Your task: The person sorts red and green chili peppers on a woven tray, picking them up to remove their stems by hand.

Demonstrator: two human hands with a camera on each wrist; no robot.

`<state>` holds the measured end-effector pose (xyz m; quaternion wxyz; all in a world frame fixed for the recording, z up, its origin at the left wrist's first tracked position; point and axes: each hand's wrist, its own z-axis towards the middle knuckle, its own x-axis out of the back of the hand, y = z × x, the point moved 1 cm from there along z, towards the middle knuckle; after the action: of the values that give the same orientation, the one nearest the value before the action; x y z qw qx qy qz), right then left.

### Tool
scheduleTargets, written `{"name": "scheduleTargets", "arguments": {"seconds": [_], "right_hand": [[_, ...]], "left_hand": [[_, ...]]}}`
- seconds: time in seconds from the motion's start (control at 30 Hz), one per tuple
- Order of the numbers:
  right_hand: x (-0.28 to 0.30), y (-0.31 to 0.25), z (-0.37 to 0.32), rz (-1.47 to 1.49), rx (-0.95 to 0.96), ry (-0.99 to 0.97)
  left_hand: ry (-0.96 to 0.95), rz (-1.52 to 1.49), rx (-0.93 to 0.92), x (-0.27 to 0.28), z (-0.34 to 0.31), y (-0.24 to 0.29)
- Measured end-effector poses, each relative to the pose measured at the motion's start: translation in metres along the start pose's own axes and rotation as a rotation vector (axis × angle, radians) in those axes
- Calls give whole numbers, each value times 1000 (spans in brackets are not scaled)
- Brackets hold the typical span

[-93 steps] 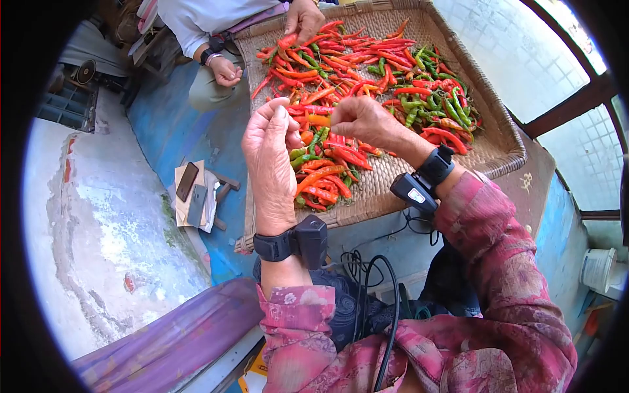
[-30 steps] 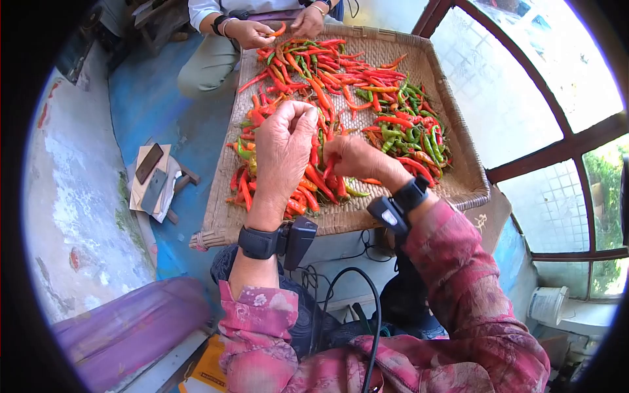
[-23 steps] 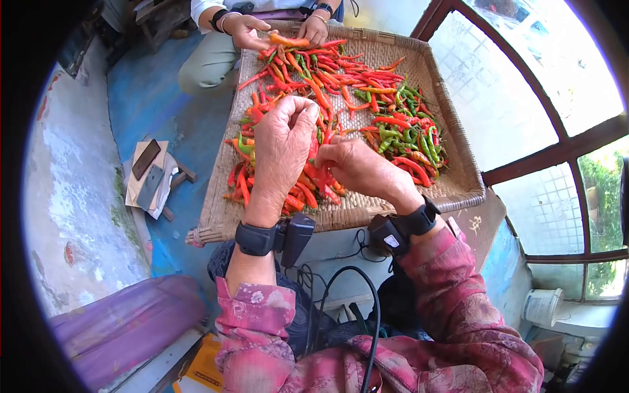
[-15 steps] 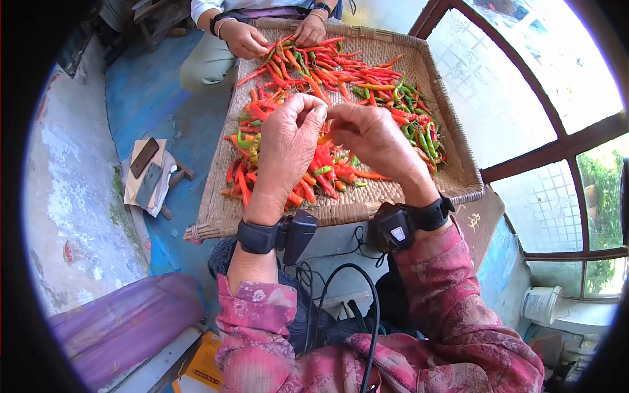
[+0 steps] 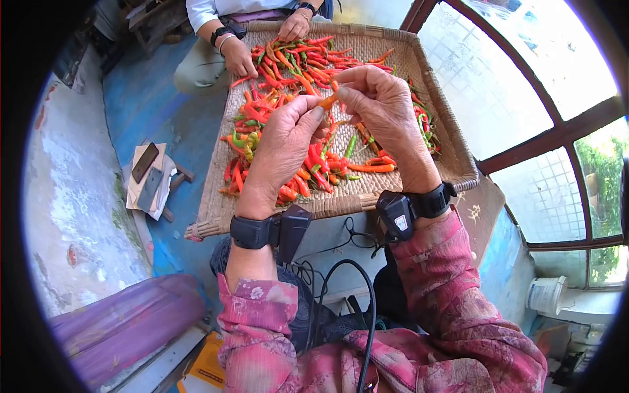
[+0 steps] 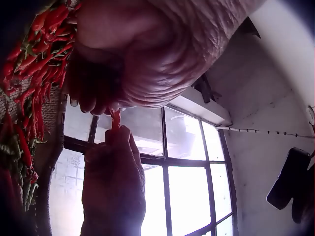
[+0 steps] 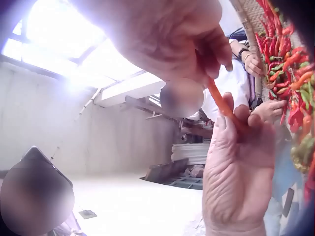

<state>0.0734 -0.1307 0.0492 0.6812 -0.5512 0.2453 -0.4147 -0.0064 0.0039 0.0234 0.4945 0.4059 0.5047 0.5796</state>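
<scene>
An orange pepper (image 5: 329, 101) spans the two hands above the woven tray (image 5: 354, 208). My left hand (image 5: 282, 147) pinches its lower left end between thumb and fingers; my right hand (image 5: 390, 121) pinches the other end. In the right wrist view the pepper (image 7: 219, 98) runs from the right hand (image 7: 172, 42) down to the left hand (image 7: 238, 172). The left wrist view shows the pepper (image 6: 115, 119) between the left hand (image 6: 147, 49) and the right hand (image 6: 113, 182). Red, orange and green peppers (image 5: 318, 164) lie below.
Across the tray, another person's hands (image 5: 241, 59) are at a pile of peppers (image 5: 295, 62). Two phones (image 5: 145, 162) lie on a small stool at the left. A black cable (image 5: 373, 295) loops before my lap. Windows (image 5: 544, 190) stand at the right, near a white bucket (image 5: 546, 295).
My right hand has risen from the near peppers and now holds an orange pepper with my left hand. The other person's left-side hand has lowered toward the tray edge.
</scene>
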Motion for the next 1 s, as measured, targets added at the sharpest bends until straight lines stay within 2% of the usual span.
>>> {"name": "scheduleTargets", "arguments": {"seconds": [0.07, 0.1, 0.17, 0.2, 0.23, 0.3, 0.37, 0.43, 0.47, 0.5, 0.57, 0.6, 0.63, 0.7, 0.73, 0.8, 0.83, 0.9, 0.97, 1.0], "right_hand": [[4, 8, 3, -242, 171, 170], [4, 7, 3, -241, 173, 170], [3, 4, 1, -595, 190, 113], [0, 5, 0, -794, 449, 134], [0, 6, -2, -793, 445, 133], [-5, 5, -6, -777, 416, -150], [-7, 1, -8, -743, 345, -173], [-5, 1, -6, -627, 193, -245], [-3, 2, -6, -573, 221, -228], [1, 5, -4, -622, 152, -232], [16, 14, 2, -658, 149, -145], [29, 23, 7, -635, 139, -72], [47, 46, 16, -592, 102, 57], [69, 57, 22, -572, 41, 455], [73, 64, 23, -574, 37, 452], [72, 63, 21, -1009, 220, 615], [66, 63, 15, -939, 103, 396], [50, 66, 8, -918, -220, -266], [39, 85, -5, -987, -141, -682], [35, 98, -8, -1020, -110, -777]], "left_hand": [[66, -15, 24, 2, -2, 4], [66, -13, 22, 4, -1, 3], [95, 100, -7, 10, 0, -1], [94, 100, -5, 12, 0, -3], [105, 116, -31, 13, 1, -4], [121, 132, -53, 13, 1, -4], [98, 38, 42, 11, -2, 2], [97, 68, 34, 10, -1, 1], [149, 29, -7, 10, 0, 1], [201, -8, -48, 11, 1, 0], [359, 32, -97, 18, 4, -2], [369, 20, -116, 22, 5, -2], [381, 8, -135, 25, 6, -2], [346, 24, -103, 22, 1, 6], [308, 41, -76, 20, -1, 9], [298, 62, -78, 17, -3, 9], [285, 87, -83, 16, -3, 9], [305, 91, -82, 14, -3, 11], [321, 55, -127, 17, -2, 10], [317, 82, -131, 19, 0, 8]]}}
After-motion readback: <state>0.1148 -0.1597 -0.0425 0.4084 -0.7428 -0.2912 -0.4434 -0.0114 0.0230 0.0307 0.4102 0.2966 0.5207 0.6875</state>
